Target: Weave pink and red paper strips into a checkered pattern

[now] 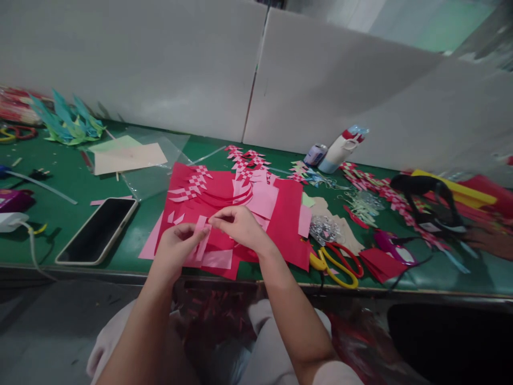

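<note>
A green table is crowded on every side of the work. A phone lies face up to the left, just beside a stack of red sheets. Scissors with yellow and red handles are seen at the right, near the front edge, with a clear tangle of plastic just behind them. Woven red-and-pink pieces are scattered behind the stack, and a tipped bottle lies further back against white boards. Teal paper shapes are piled at the far left, well apart. Another person's hand shows at the right edge.

A pink strip is held over the red sheets, between the two hands. It is pinched at its upper end by the right hand, thumb and forefinger pressed together, and the left hand appears to grip it from the side with curled fingers, though the contact is partly hidden.

The sheets are flat, matte paper, some cut into curved slits; the strip is narrow and straight.
</note>
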### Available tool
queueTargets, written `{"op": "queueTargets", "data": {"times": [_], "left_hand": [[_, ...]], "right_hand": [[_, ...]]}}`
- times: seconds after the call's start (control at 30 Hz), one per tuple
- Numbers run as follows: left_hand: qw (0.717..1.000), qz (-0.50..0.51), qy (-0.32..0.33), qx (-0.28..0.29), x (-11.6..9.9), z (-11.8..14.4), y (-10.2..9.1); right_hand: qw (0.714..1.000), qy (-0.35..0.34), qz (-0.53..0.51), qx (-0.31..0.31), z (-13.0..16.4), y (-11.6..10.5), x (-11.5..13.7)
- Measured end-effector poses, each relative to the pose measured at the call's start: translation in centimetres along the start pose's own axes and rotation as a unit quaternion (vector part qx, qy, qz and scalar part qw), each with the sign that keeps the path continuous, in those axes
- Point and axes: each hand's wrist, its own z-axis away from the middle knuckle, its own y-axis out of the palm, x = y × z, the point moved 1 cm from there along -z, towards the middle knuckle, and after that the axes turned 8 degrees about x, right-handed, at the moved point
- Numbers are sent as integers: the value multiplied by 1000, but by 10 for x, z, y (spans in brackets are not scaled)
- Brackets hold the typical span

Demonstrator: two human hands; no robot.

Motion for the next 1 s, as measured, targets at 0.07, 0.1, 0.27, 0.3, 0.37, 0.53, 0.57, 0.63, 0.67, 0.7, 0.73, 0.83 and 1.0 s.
{"op": "queueTargets", "data": {"times": [0.07,0.1,0.27,0.3,0.37,0.53,0.57,0.63,0.67,0.7,0.73,0.83,1.0], "left_hand": [[1000,5,-3,2,0,0,0],[1000,6,-4,3,0,0,0],[1000,7,-11,17,1,-1,1],[1000,11,-11,15,1,-1,1],[1000,25,-8,6,2,-1,2],[998,60,-11,-11,7,-3,3],[998,64,-10,-12,8,-4,3],[997,71,-6,-16,10,-5,3],[997,72,-3,-18,10,-5,3],[997,71,-1,-18,10,-5,4],[998,69,-1,-14,9,-5,4],[998,64,2,-2,5,-4,5],[993,82,55,-60,5,-4,1]], "right_hand": [[1000,2,-3,-2,-1,0,-1],[1000,2,-3,-3,-1,0,-1],[1000,1,12,6,-1,0,-4],[1000,2,13,10,-1,0,-4],[1000,5,12,15,-1,0,-5],[1000,14,1,13,-1,1,-4],[1000,16,-1,13,-1,1,-4],[1000,18,-8,15,-1,1,-3],[1000,15,-12,16,-1,1,-3],[1000,11,-15,17,-1,2,-3],[1000,6,-16,18,-1,2,-3],[1000,-5,-2,20,-1,1,-3],[999,5,29,26,1,-1,-1]]}}
